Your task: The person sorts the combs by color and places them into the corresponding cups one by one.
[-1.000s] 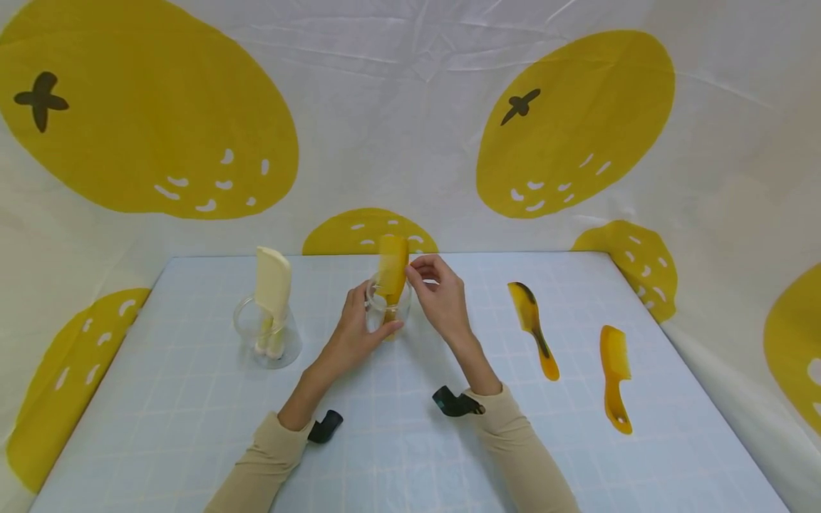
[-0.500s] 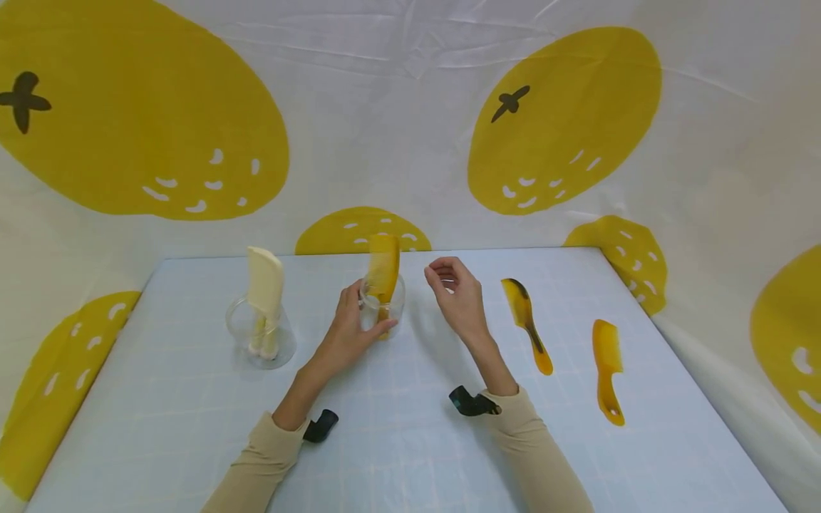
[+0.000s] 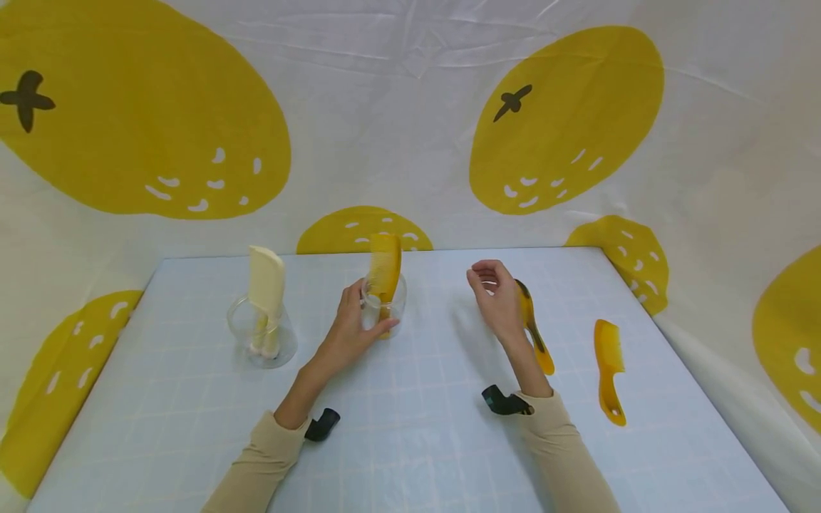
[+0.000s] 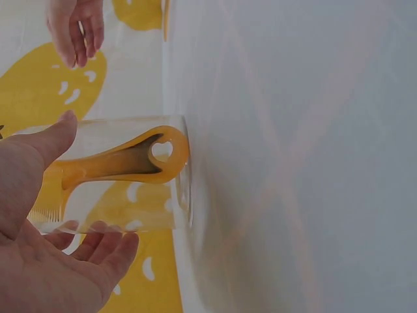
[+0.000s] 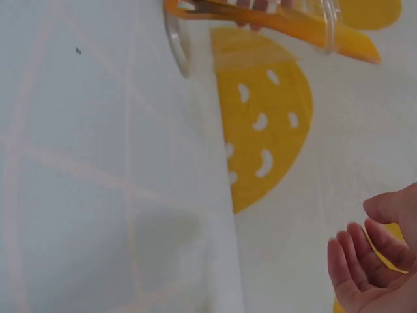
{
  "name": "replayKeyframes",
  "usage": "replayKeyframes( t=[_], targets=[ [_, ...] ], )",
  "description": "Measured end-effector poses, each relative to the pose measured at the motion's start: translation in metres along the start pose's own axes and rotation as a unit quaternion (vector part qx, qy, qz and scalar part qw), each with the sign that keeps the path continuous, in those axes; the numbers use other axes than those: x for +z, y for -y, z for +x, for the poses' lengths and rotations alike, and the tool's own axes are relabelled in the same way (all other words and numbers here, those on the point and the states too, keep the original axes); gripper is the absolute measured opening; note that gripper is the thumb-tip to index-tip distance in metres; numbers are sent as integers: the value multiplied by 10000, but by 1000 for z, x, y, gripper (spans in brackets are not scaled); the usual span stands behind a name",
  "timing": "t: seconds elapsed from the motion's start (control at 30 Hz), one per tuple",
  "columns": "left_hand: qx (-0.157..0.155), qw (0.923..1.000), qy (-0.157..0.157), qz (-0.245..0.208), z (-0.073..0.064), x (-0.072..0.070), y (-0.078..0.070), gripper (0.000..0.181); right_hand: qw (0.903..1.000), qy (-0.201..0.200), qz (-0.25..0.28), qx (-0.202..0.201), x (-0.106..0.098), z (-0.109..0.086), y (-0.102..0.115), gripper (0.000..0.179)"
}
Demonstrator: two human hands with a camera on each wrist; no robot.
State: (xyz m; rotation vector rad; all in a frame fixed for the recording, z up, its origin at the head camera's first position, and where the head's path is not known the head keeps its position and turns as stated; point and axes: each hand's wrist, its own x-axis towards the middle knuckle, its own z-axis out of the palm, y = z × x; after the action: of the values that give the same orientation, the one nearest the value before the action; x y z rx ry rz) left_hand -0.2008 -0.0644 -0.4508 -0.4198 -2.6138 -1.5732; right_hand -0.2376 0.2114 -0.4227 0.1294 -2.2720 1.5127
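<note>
My left hand (image 3: 349,331) grips a clear glass mug (image 3: 400,303), fingers and thumb on opposite sides. Upright in that mug stands an amber comb (image 3: 387,267), teeth end up. The left wrist view shows the comb's handle (image 4: 114,162) through the glass, its heart-shaped hole near the mug's bottom. Off to the right, my right hand (image 3: 497,303) is raised over the table with loosely bent fingers and nothing in them. It partly covers a dark-and-amber comb (image 3: 541,350) lying on the table.
Another amber comb (image 3: 609,367) lies farther right. On the left, a second glass mug (image 3: 282,353) holds cream-coloured, flat-bladed pieces (image 3: 266,278) with handles down. A white sheet (image 3: 378,107) with yellow shapes hangs behind the table's far edge.
My right hand has moved away from the comb in the mug, rightward to the comb on the table. My left hand keeps its grip on the mug.
</note>
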Motion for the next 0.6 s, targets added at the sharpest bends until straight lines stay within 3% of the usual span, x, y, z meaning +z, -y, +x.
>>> replayKeyframes(
  t=[0.43,0.6],
  targets=[
    [57,10000,31,-21,1,2,3,95,9934,-576,-798,591,-49,0,-32,23],
    [-10,10000,33,13,1,1,2,95,9870,-572,-1228,870,-59,-1,-39,31]
  ],
)
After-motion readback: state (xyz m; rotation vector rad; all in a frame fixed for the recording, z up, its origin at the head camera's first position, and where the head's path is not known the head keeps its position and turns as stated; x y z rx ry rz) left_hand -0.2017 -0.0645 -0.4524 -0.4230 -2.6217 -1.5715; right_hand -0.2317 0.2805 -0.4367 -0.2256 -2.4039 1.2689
